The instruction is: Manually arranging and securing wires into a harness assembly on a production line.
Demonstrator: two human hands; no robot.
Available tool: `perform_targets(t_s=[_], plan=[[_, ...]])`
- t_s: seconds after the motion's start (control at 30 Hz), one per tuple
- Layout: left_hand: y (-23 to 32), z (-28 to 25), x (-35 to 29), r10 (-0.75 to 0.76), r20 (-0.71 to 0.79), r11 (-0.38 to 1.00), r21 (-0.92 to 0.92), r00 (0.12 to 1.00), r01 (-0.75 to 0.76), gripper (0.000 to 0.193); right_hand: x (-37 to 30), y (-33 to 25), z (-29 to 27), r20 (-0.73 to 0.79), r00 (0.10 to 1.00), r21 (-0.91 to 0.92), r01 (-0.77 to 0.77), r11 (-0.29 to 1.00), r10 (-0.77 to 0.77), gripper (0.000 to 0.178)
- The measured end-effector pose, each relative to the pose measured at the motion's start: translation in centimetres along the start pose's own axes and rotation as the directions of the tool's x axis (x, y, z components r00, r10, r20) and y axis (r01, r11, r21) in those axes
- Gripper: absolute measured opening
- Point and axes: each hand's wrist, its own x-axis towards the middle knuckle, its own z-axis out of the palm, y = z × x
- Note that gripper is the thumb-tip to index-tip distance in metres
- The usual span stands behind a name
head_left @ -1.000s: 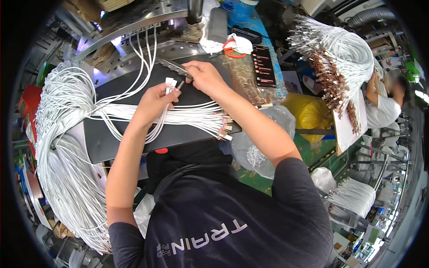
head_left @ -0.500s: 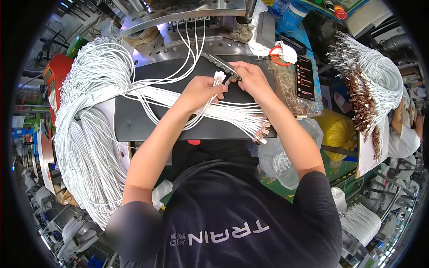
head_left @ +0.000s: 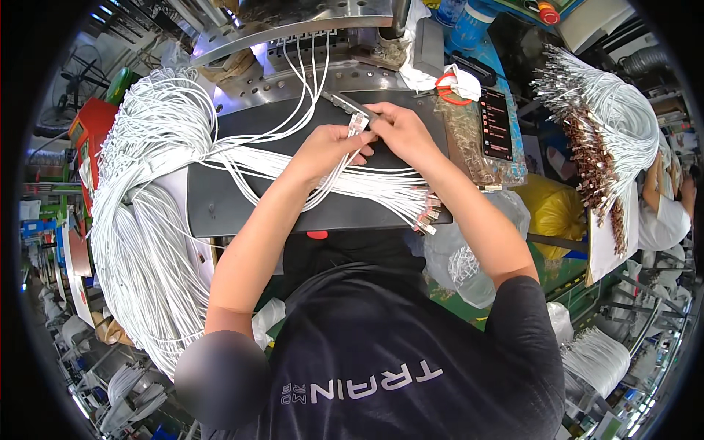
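My left hand [head_left: 324, 152] is closed around a few white cables [head_left: 331, 180], their connector ends [head_left: 358, 123] sticking up past the fingertips. Pinched in my right hand [head_left: 405, 136] is the near end of a narrow dark metal bar [head_left: 343, 102], which slants away to the upper left. The fingertips of both hands meet at the connectors, and the right fingers partly hide the bar's end. Beneath the hands, a loose bundle of white cables [head_left: 374, 189] crosses the black work surface [head_left: 220, 202], with metal-tipped ends at its right side.
Behind the surface stands a perforated metal press [head_left: 315, 45] with several cables plugged in. A large heap of white cables [head_left: 150, 242] hangs at left. Red-handled scissors [head_left: 445, 89] and a phone [head_left: 497, 125] lie at right. More cables [head_left: 616, 125] hang farther right, near another person [head_left: 664, 220].
My right hand has moved left with the bar, closer to my left hand, and now covers the gap beside the connectors. The whole view has shifted slightly.
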Motion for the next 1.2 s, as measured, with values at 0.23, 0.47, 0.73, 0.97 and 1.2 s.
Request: perform_targets(t_s=[0.23,0.47,0.73,0.97,1.2], plan=[[0.9,-1.1,0.0,-0.095,0.000,0.986,0.137,0.995,0.094,0.027,0.1,0.3,-1.8,0.027,0.998,-0.012,0.056,0.998,-0.055,0.034],[0.0,-1.1,-0.3,-0.057,-0.112,0.998,0.021,0.992,0.059,0.023,-0.2,-0.4,-1.1,0.035,0.997,-0.023,0.071,0.997,-0.070,0.035],[0.1,-0.4,-0.1,-0.061,-0.127,0.998,0.021,0.990,0.064,0.023,0.0,0.3,-1.7,0.140,0.989,-0.081,0.050,0.995,-0.038,0.034],[-0.2,-2.6,-0.1,-0.043,-0.083,0.998,0.047,0.996,0.047,0.023,0.5,1.2,-3.5,0.033,0.999,-0.068,0.032,0.997,-0.030,0.052],[0.7,-1.3,-0.5,-0.100,-0.096,0.993,0.050,0.990,0.105,0.024,-0.9,-0.3,-3.1,0.180,0.983,-0.014,0.040,0.999,-0.037,0.047]])
